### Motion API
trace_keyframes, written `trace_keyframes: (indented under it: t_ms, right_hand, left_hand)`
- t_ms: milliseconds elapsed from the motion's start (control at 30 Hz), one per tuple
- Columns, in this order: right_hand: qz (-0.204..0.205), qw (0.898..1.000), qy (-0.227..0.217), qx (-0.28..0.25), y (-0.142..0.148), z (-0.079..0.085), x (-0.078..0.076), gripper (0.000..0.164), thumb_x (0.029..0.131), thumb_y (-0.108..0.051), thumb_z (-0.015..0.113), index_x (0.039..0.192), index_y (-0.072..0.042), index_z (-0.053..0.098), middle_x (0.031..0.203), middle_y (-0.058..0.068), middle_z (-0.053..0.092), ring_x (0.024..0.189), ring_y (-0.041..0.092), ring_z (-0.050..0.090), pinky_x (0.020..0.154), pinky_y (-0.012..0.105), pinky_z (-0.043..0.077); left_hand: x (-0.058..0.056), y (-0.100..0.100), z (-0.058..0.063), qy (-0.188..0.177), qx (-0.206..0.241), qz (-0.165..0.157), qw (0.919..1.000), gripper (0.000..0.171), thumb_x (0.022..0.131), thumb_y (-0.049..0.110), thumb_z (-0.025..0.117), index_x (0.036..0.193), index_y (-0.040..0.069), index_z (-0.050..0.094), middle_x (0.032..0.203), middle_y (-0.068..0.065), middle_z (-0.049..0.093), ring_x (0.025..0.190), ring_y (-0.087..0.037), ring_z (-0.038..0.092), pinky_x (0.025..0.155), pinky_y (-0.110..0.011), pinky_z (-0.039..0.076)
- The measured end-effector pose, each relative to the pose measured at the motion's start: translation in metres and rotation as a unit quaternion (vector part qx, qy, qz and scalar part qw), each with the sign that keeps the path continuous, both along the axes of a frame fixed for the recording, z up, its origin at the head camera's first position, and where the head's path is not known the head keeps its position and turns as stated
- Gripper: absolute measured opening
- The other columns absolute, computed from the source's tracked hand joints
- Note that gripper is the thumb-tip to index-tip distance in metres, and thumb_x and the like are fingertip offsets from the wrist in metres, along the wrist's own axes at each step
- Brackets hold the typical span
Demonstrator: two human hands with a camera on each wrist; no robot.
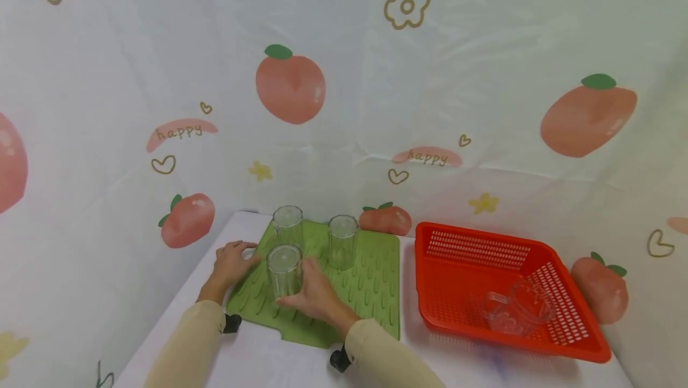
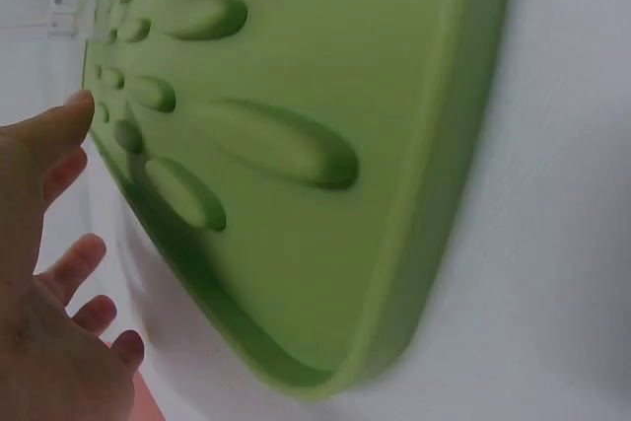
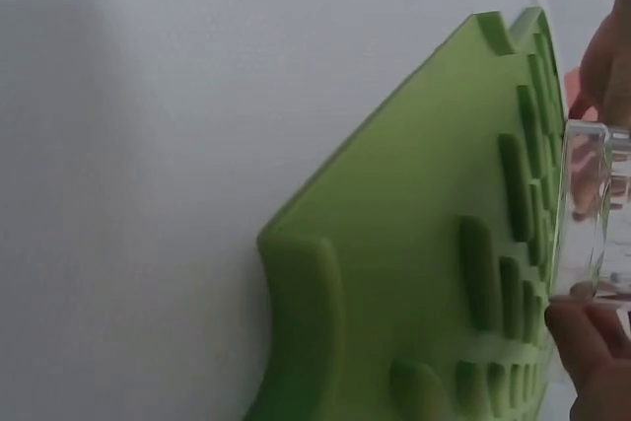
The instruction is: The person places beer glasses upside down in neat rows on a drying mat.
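My right hand (image 1: pixel 317 295) grips a clear faceted glass (image 1: pixel 283 274), thumb on the near side and fingers on the far right side. The glass is mouth down over the left part of a green ridged mat (image 1: pixel 312 334). In the right wrist view, the rim of this glass (image 3: pixel 582 214) is close to the ridges. My left hand (image 1: pixel 230 265) is at the mat's left edge, fingers loosely bent with nothing in them; the left wrist view shows its spread fingers (image 2: pixel 74 268) beside that edge. Two similar glasses, one back left (image 1: pixel 289 227) and one back centre (image 1: pixel 343 243), stand on the mat.
To the right of the mat is a red plastic basket (image 1: pixel 484 234) with slotted walls. Clear glassware (image 1: pixel 529 307) lies inside it, toward its right end. A white cloth (image 1: pixel 408 364) covers the table, and a patterned curtain (image 1: pixel 344 107) hangs right behind.
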State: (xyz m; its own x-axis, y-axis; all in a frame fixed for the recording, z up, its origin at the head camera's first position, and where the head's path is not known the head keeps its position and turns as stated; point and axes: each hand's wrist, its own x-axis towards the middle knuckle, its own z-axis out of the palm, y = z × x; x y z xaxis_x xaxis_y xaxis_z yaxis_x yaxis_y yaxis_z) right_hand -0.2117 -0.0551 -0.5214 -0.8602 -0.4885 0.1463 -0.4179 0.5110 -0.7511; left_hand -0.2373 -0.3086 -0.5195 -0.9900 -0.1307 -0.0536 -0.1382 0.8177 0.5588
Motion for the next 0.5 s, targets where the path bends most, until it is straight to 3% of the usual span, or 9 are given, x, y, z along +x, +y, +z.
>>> trace_keyframes:
  t_ms: [267, 500]
  right_hand:
    - [0.008, 1.0, 0.018, -0.009, -0.016, -0.007, -0.003, 0.09, 0.076, -0.04, 0.091, 0.146, -0.012, 0.043, 0.133, 0.002, 0.051, 0.114, 0.011, 0.055, 0.099, 0.029, 0.052]
    - [0.012, 1.0, 0.001, -0.017, -0.025, -0.009, -0.003, 0.094, 0.077, -0.039, 0.09, 0.152, -0.016, 0.038, 0.137, 0.0, 0.048, 0.121, 0.011, 0.056, 0.106, 0.031, 0.051]
  left_hand:
    - [-0.001, -0.005, -0.001, -0.002, -0.015, -0.005, 0.9999, 0.054, 0.096, 0.037, 0.064, 0.142, 0.008, 0.059, 0.158, -0.033, 0.032, 0.143, -0.062, 0.024, 0.108, -0.078, 0.028]
    - [0.0, -0.005, -0.006, -0.007, -0.019, -0.019, 0.9996, 0.058, 0.092, 0.032, 0.069, 0.144, 0.008, 0.057, 0.16, -0.034, 0.031, 0.144, -0.062, 0.025, 0.111, -0.078, 0.026]
